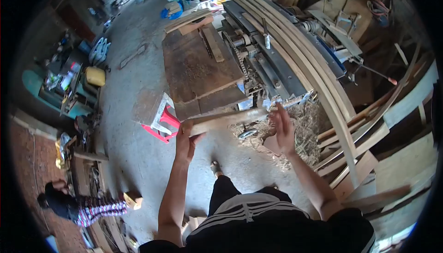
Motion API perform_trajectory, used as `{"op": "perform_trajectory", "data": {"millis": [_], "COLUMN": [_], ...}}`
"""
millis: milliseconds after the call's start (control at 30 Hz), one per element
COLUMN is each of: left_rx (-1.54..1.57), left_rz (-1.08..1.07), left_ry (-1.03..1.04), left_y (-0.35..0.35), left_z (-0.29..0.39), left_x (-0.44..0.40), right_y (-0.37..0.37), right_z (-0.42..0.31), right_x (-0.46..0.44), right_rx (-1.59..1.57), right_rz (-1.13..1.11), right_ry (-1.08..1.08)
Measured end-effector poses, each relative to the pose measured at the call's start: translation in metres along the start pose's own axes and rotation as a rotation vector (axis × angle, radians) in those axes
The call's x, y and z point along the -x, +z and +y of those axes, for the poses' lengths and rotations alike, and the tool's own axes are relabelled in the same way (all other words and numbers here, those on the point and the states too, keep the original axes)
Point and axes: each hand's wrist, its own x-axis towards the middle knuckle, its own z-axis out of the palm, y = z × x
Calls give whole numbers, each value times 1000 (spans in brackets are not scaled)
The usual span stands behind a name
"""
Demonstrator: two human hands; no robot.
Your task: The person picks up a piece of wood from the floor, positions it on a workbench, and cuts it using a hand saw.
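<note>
My left hand [185, 143] is closed around the near-left end of a short wooden board [226, 119], held out in front of me at waist height. The board is slightly blurred and slants up toward the right. Beside its far end is my right hand [282, 130], fingers stretched upward and apart; whether the palm touches the board I cannot tell. Just beyond the board stands a woodworking machine [272, 63] with a chain and a dark metal bed. A brown wooden table [196, 70] adjoins it on the left.
Long wooden planks [300, 54] lie along the machine's right side. Wood shavings [302, 133] cover the floor below. A red stool [170, 121] stands left of the table. Another person [76, 204] is at the lower left. Stacked lumber [369, 147] fills the right side.
</note>
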Motion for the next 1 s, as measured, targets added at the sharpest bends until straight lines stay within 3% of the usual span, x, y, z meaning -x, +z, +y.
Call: {"op": "perform_trajectory", "data": {"millis": [67, 167, 233, 267, 333, 467, 533, 600, 667, 767, 800, 867, 900, 967, 1000], "left_rx": [19, 43, -30, -40, -33, -234, -295, -421, -842, -942, -948, -1167, -1175, -1324, -1324], "left_rz": [-31, -66, -86, -90, -140, -177, -202, -241, -312, -585, -594, -860, -865, -1002, -1017], "left_ry": [-10, -51, -61, -79, -127, -166, -160, -188, 70, 120, 95, 188, 162, 497, 492], "left_y": [-21, -53, -62, -65, -59, -30, -18, -2, 11, 17, 18, 15, 20, 38, 41], "left_z": [27, 57, 74, 78, 86, 86, 76, 69, 62, 53, 52, 58, 62, 71, 70], "left_x": [-42, -102, -131, -146, -181, -245, -259, -285, -299, -322, -332, -341, -340, -338, -337], "right_y": [27, 56, 74, 78, 85, 60, 50, 38, 50, 58, 56, 55, 53, 45, 43], "right_z": [15, 77, 94, 97, 90, 160, 184, 218, 200, 196, 192, 194, 202, 215, 212], "right_x": [-44, -110, -146, -160, -190, -264, -317, -366, -390, -418, -427, -438, -443, -454, -454], "right_rx": [215, 135, 483, 485, 555, 849, 955, 1124, 1135, 1286, 1291, 1282, 1356, 1450, 1451], "right_rz": [98, 120, 179, 189, 171, 231, 255, 303, 362, 429, 424, 380, 331, 271, 277], "right_ry": [121, 127, 99, 117, 310, -29, 115, 42, 208, 325, 352, 382, 374, 334, 347]}}
